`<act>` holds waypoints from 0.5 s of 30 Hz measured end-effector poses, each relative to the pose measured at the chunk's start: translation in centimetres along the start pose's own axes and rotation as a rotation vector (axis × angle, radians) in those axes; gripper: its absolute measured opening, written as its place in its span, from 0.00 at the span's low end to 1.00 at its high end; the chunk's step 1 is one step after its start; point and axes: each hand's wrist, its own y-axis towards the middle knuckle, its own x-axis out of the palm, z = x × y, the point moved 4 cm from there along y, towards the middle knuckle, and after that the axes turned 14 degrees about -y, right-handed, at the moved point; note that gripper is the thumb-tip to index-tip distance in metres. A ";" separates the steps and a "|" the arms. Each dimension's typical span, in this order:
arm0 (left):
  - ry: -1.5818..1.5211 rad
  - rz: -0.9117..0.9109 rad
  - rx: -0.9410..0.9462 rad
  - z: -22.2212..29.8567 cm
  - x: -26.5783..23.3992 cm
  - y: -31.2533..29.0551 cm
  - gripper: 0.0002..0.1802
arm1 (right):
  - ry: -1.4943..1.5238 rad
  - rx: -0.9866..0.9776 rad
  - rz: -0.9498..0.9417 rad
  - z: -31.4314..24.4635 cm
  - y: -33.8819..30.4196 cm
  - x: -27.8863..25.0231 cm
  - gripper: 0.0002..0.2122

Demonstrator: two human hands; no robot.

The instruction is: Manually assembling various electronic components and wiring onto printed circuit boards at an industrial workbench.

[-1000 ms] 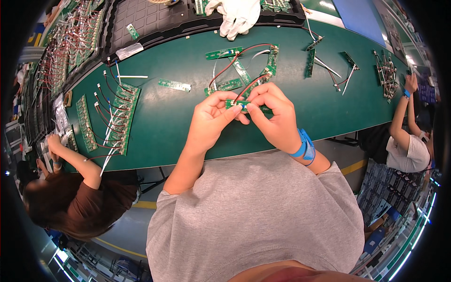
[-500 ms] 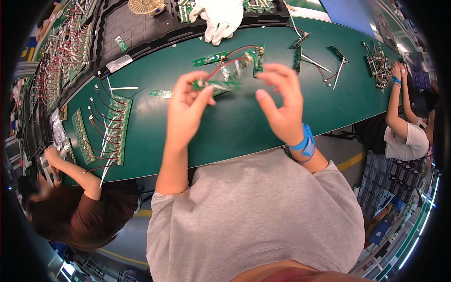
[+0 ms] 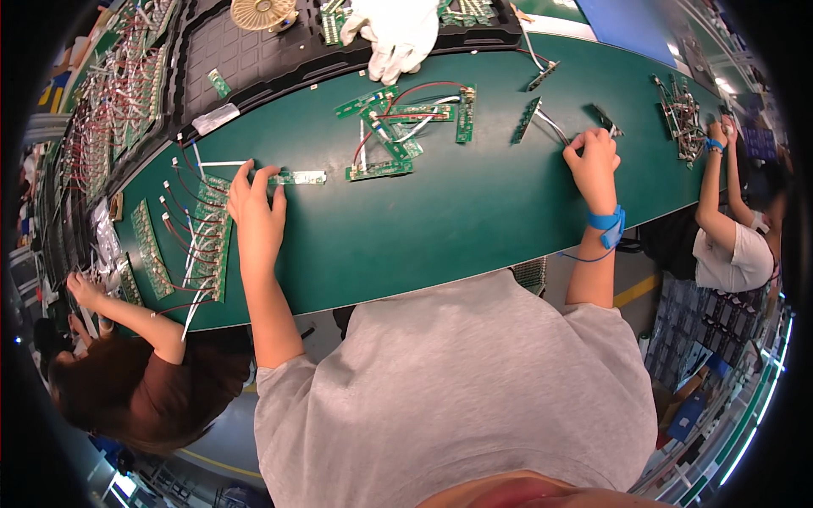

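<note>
On the left my left hand (image 3: 257, 207) reaches down with its fingers apart, between a row of joined green circuit boards (image 3: 222, 241) with red-black wires and a small circuit board (image 3: 302, 178). Whether its fingertips touch either cannot be made out. Over to the right my right hand (image 3: 594, 165), with a blue wrist strap (image 3: 611, 227), pinches the cable running from a green circuit board (image 3: 527, 120). That board is tilted up. Close beyond the hand is another dark green board (image 3: 605, 121). Several wired boards (image 3: 398, 114) lie in a loose cluster mid-table.
A black tray (image 3: 296, 80) at the back holds a white glove (image 3: 394, 38) and a round, ribbed beige object (image 3: 262, 12). Boards with wires (image 3: 676, 110) are piled far right. One co-worker's arm (image 3: 140, 313) is at left; another person (image 3: 732, 245) works at right.
The wired boards from my left hand now lie in the cluster. My left hand has moved left toward the joined boards. My right hand has moved right and closed on a cable.
</note>
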 end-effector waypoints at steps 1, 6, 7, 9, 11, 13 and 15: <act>-0.020 -0.004 -0.001 -0.4 0.0 0.0 0.13 | 0.040 -0.001 -0.005 0.0 -0.1 0.0 0.06; -0.079 0.012 0.068 -0.4 -0.4 0.0 0.12 | 0.525 -0.004 0.022 0.7 -0.4 -1.7 0.05; -0.083 -0.006 0.064 -0.6 -0.1 0.0 0.11 | 0.585 0.038 0.007 0.9 -0.4 -1.9 0.05; -0.111 -0.026 0.048 -0.3 0.0 -0.1 0.10 | 0.623 0.102 0.001 0.7 -0.4 -3.0 0.06; -0.088 0.014 0.100 0.5 -0.3 -0.3 0.10 | 0.621 0.076 0.047 0.5 -0.7 -3.9 0.06; -0.067 0.051 0.155 1.2 -0.6 -0.4 0.09 | 0.616 0.054 0.096 -0.1 -0.8 -4.6 0.06; -0.425 -0.018 -0.097 0.7 -0.5 -0.4 0.08 | 0.658 -0.098 0.183 -1.3 -0.9 -5.6 0.07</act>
